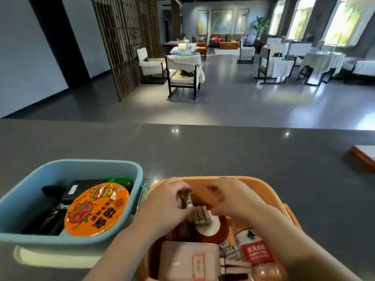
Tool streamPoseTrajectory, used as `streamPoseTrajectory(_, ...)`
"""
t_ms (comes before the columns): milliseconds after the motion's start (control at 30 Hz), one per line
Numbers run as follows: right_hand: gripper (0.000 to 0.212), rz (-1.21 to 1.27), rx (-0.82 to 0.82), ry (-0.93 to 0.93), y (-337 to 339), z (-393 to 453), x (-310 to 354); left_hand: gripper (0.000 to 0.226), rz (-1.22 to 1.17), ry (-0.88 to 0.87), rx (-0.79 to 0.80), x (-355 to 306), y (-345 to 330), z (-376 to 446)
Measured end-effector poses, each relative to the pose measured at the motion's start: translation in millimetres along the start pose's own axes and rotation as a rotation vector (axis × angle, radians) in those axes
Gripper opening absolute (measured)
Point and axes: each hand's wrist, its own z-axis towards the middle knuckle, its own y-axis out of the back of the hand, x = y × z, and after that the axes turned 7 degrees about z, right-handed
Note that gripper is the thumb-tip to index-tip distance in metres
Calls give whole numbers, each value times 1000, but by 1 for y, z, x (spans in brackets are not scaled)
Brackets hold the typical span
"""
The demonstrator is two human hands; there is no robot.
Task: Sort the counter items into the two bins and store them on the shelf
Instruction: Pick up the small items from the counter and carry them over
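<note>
Two bare forearms, no sleeves visible; hands: left (pixel 169 201), right (pixel 233 196) ungloved, short fingers, no rings seen.

Dark grey worktop (pixel 223 151) of polished stone look, glossy with light glints, blue bin (pixel 140 179) and orange bin (pixel 269 191) of smooth matt plastic, noodle-cup lid (pixel 97 209) of shiny printed foil, water bottle (pixel 257 252) of clear plastic with glossy label

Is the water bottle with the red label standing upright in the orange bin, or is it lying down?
Lying down. The bottle rests on its side among other items inside the orange bin.
</note>
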Motion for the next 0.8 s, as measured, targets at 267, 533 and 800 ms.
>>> streamPoseTrajectory(267, 36, 212, -314, -153, 7, -61, -19, 45, 254, -187, 291, -19, -30, 49)
streamPoseTrajectory(533, 24, 218, -311, -211, -11, -76, -22, 35, 439, -306, 439, -18, -69, 57)
streamPoseTrajectory(800, 21, 173, -294, -238, -14, -71, -21, 25, 398, -295, 402, -17, -71, 55)
